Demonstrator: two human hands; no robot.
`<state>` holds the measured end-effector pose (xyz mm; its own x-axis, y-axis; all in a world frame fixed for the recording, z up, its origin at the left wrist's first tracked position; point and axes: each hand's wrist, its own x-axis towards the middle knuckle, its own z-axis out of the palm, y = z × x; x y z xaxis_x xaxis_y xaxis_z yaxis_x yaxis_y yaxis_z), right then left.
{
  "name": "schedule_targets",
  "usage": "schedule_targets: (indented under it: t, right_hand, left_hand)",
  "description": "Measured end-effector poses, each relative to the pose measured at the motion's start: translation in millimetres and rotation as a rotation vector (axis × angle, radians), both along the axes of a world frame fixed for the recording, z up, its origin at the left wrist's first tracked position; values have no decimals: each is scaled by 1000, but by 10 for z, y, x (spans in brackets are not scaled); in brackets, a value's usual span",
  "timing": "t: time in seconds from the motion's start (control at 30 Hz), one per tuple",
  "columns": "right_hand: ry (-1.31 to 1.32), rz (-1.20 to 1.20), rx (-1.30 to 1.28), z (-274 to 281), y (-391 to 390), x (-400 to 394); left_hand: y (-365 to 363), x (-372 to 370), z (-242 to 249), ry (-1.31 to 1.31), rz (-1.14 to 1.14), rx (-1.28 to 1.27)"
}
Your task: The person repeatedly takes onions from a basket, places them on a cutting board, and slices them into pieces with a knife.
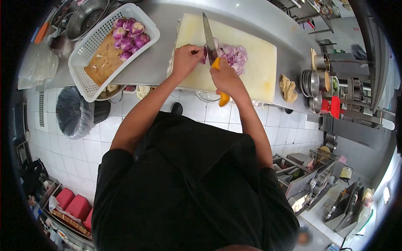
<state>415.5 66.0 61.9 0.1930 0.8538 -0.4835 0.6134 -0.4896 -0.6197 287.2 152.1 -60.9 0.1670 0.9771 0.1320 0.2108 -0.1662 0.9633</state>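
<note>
A knife point(209, 35) with a yellow handle is in my right hand point(229, 79), fingers wrapped round the grip. Its blade points away from me over a pale cutting board point(259, 62). My left hand point(187, 62) is closed at the blade's left side, its fingertips on a red onion point(204, 55) that they partly hide. Sliced onion point(234, 56) lies in a loose pile to the right of the blade. Left of the board, a white perforated basket point(79, 62) holds several peeled red onions point(130, 35) at its far end.
Metal bowls point(87, 19) and stacked clear plastic containers point(37, 67) stand left of the basket. A crumpled tan cloth point(288, 88) lies right of the board, near stacked metal bowls point(309, 83). A lined bin point(74, 113) is on the floor at left.
</note>
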Motion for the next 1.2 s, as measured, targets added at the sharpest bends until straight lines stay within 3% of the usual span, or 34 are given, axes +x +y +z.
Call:
schedule_targets:
  t: [0.13,0.3,0.37,0.4,0.43,0.5,0.53,0.63,0.87,1.07,1.17,1.2]
  right_hand:
    - [-19,35,-104,348,-199,-78]
    - [-2,6,-86,331,-231,-184]
    - [-24,-2,-37,85,-213,-204]
    - [-158,82,143,-457,-204,-101]
    - [-173,84,192,-665,-143,-79]
    - [-203,87,293,-864,-1,-51]
    - [-51,22,192,-794,97,-5]
    - [35,-25,37,-369,214,71]
    - [-1,4,-165,400,-130,-113]
    - [19,-11,-6,8,-163,-190]
    - [-176,40,258,-970,6,-56]
    - [-147,54,248,-947,74,-5]
  left_hand:
    - [-5,2,0,0,5,21]
    - [7,8,-24,-5,-11,-4]
    - [10,-4,-47,-16,-2,-5]
    - [3,2,-40,-22,1,-13]
    - [6,13,-27,-29,5,-19]
    - [20,9,-20,-21,-5,-13]
    - [19,-2,-23,-15,-11,-10]
    - [22,-8,9,-2,-22,-40]
    - [32,-8,-52,8,-19,19]
    - [33,-19,-42,30,-24,-19]
    - [45,0,-21,33,-17,-47]
    - [41,-3,-3,26,-9,-47]
